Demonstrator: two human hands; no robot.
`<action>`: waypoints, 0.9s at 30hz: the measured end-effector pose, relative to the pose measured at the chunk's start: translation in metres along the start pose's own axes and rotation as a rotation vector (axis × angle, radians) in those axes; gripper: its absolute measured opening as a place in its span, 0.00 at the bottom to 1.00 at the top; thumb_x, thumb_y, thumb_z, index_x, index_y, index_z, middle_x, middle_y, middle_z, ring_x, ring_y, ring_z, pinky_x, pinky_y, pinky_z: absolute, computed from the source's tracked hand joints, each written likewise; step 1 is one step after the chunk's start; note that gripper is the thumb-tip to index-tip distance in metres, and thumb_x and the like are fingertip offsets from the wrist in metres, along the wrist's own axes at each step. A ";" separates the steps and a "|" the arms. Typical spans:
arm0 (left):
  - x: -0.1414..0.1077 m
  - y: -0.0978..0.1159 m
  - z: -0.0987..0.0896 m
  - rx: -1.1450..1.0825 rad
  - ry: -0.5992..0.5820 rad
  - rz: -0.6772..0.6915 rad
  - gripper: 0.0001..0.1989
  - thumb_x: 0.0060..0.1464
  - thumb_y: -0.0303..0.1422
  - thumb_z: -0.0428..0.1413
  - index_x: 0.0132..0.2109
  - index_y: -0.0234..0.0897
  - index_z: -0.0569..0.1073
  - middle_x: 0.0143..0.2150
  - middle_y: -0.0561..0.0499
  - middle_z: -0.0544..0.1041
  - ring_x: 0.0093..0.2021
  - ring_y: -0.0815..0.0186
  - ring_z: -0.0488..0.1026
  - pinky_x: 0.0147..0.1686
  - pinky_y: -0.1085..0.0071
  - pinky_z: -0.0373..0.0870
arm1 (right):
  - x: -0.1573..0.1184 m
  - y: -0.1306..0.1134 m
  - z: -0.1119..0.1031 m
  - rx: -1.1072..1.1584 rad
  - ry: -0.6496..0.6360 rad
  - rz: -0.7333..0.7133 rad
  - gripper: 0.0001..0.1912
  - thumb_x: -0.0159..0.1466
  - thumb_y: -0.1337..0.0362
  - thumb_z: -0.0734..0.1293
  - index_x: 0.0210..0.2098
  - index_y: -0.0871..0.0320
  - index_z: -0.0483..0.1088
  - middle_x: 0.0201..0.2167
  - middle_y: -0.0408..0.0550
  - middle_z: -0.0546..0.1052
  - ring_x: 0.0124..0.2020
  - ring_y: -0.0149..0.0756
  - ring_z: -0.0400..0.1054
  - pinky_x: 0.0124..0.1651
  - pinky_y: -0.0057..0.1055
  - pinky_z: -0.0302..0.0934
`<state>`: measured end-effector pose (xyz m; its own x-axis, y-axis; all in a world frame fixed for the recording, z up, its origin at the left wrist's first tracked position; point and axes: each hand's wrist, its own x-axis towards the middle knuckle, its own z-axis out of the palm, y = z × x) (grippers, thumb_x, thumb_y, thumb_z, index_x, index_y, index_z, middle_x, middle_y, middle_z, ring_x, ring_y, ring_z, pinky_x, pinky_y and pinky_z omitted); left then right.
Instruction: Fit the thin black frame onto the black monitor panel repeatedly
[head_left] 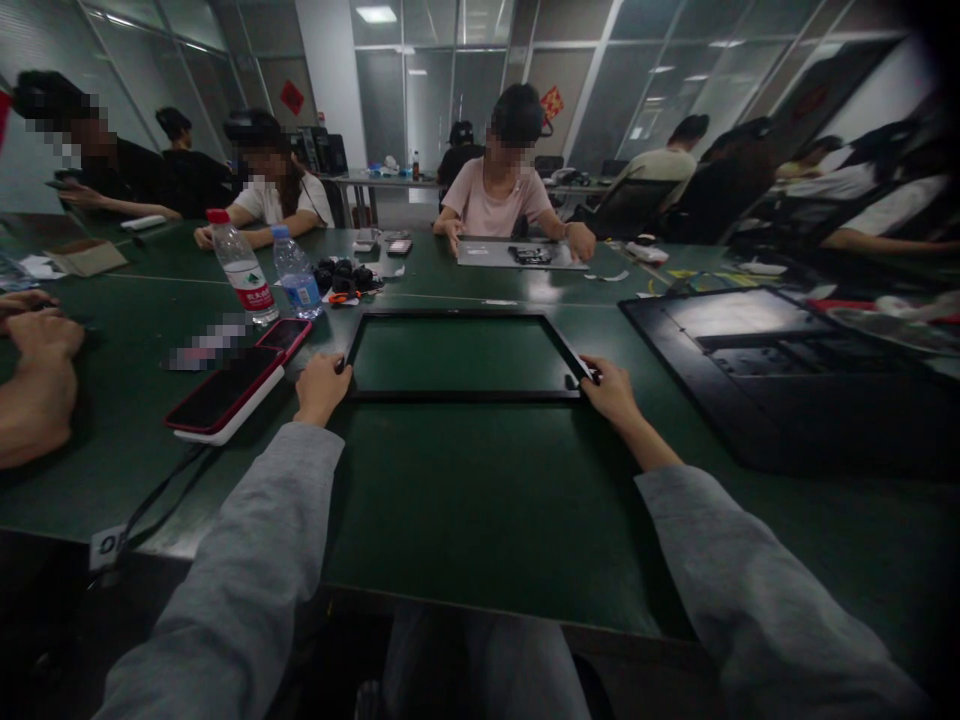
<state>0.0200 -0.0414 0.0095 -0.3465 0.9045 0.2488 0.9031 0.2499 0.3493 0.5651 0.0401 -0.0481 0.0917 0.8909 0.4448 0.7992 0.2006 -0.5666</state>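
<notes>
The left hand (322,388) is curled closed around the left side of a black frame (465,397), and the right side is gripped by the right hand (612,391). Thin, rectangular and hollow, the frame is held between both hands, in from the near edge of the green worktop (480,500).

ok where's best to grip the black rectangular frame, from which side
Probably its two short side bars, one hand from each outer side: the black rectangular frame has narrow bars around an open middle, so opposite grips should balance it. The left hand and right hand are there.
</notes>
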 end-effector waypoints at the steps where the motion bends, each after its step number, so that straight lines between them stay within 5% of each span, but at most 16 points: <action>1: 0.000 0.000 0.000 0.003 0.004 0.008 0.18 0.65 0.41 0.54 0.55 0.43 0.82 0.58 0.37 0.78 0.55 0.44 0.78 0.50 0.53 0.75 | 0.000 0.000 0.000 0.006 0.003 0.001 0.30 0.55 0.66 0.64 0.56 0.58 0.78 0.51 0.59 0.81 0.51 0.53 0.75 0.60 0.56 0.68; 12: -0.004 0.008 -0.008 0.112 -0.073 0.067 0.19 0.68 0.37 0.50 0.56 0.36 0.80 0.60 0.31 0.75 0.57 0.41 0.77 0.50 0.50 0.76 | -0.005 -0.008 -0.003 0.043 0.026 0.050 0.27 0.55 0.66 0.64 0.53 0.59 0.79 0.45 0.57 0.83 0.48 0.52 0.77 0.59 0.53 0.71; 20: -0.006 0.009 -0.006 0.080 -0.020 0.045 0.18 0.67 0.38 0.50 0.55 0.36 0.79 0.59 0.31 0.75 0.58 0.41 0.76 0.52 0.50 0.75 | -0.006 -0.010 -0.003 0.030 0.049 0.013 0.26 0.55 0.67 0.63 0.52 0.58 0.80 0.44 0.56 0.82 0.48 0.51 0.76 0.60 0.52 0.69; 27: -0.007 0.015 -0.012 -0.042 0.101 0.043 0.21 0.68 0.36 0.50 0.62 0.34 0.74 0.63 0.31 0.72 0.61 0.41 0.74 0.55 0.50 0.73 | -0.013 -0.035 -0.013 -0.107 0.213 -0.146 0.22 0.63 0.67 0.59 0.51 0.58 0.79 0.48 0.60 0.80 0.55 0.53 0.69 0.63 0.55 0.63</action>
<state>0.0327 -0.0484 0.0239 -0.3330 0.8743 0.3532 0.9071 0.1946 0.3733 0.5440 0.0164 -0.0249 0.0842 0.7477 0.6587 0.8702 0.2669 -0.4143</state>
